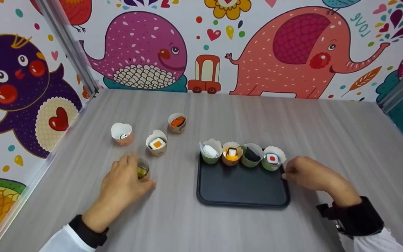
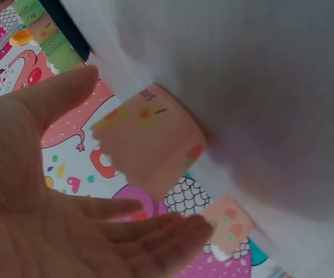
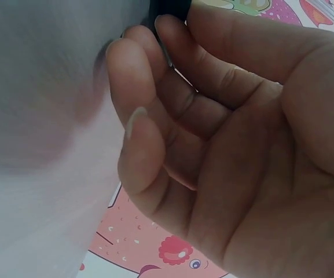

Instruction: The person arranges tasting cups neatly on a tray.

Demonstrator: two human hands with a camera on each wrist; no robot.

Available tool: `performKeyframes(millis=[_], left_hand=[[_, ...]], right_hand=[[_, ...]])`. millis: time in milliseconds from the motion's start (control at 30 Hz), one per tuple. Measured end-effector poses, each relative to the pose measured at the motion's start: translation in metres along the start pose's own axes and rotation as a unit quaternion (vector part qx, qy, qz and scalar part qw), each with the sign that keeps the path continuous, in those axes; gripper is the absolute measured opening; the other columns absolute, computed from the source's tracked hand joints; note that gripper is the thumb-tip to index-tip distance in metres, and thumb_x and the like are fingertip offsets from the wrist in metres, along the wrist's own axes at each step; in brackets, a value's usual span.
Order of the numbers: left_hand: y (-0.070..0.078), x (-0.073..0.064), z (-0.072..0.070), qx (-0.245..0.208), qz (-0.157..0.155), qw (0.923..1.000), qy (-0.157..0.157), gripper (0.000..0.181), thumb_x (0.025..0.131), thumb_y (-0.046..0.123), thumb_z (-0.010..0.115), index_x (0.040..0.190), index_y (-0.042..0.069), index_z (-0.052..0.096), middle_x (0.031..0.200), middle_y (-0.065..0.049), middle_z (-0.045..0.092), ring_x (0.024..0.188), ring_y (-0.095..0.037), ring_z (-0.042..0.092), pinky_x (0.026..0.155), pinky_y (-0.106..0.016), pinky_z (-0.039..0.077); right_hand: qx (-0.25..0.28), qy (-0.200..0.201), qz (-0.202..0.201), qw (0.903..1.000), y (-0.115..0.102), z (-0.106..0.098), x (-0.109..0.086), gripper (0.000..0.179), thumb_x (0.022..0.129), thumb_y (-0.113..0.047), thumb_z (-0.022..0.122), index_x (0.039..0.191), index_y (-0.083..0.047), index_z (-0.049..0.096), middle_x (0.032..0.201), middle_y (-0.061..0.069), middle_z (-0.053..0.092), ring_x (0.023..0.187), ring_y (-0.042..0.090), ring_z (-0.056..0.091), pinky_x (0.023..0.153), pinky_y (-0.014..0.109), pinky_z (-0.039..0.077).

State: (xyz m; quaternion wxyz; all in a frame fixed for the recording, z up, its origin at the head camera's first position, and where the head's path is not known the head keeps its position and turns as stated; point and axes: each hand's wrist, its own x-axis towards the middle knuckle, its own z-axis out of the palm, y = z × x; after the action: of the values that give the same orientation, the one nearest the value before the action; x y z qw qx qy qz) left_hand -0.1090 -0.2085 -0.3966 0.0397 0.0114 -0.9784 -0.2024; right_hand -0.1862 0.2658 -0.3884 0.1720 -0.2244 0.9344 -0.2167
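Left hand (image 1: 122, 182) spread, paper cup (image 2: 149, 139) between thumb and fingers; right hand (image 1: 308, 173) pinching tray (image 1: 243, 189) edge.

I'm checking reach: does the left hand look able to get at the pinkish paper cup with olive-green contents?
Probably yes: the left hand is beside the pinkish paper cup, its thumb and fingers on opposite sides, with nothing visible in the way.
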Motion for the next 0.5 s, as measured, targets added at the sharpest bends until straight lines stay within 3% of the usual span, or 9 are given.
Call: performKeyframes(millis=[133,500], left_hand=[[-0.004,0.004,-0.001,-0.026,-0.01,0.9992,-0.029,0.089,0.075,0.025,0.095,0.141,-0.013,0.05,0.124,-0.03,0.063,0.113,-0.048,0.06,0.088,-0.063,0.051],[-0.009,0.013,0.002,-0.052,-0.021,0.997,-0.053,0.076,0.076,0.012,0.09,0.138,-0.013,0.053,0.12,-0.029,0.064,0.107,-0.043,0.064,0.086,-0.06,0.052]], right_hand=[[0.003,-0.001,0.008,1.0,-0.001,-0.001,0.0,0.023,0.097,-0.011,0.07,0.075,-0.012,0.069,0.066,-0.008,0.048,0.061,0.011,0.047,0.057,0.029,0.037],[0.0,0.002,0.005,1.0,-0.002,0.001,-0.001,0.024,0.097,-0.01,0.071,0.074,-0.011,0.069,0.065,-0.008,0.047,0.06,0.01,0.045,0.056,0.028,0.036]])
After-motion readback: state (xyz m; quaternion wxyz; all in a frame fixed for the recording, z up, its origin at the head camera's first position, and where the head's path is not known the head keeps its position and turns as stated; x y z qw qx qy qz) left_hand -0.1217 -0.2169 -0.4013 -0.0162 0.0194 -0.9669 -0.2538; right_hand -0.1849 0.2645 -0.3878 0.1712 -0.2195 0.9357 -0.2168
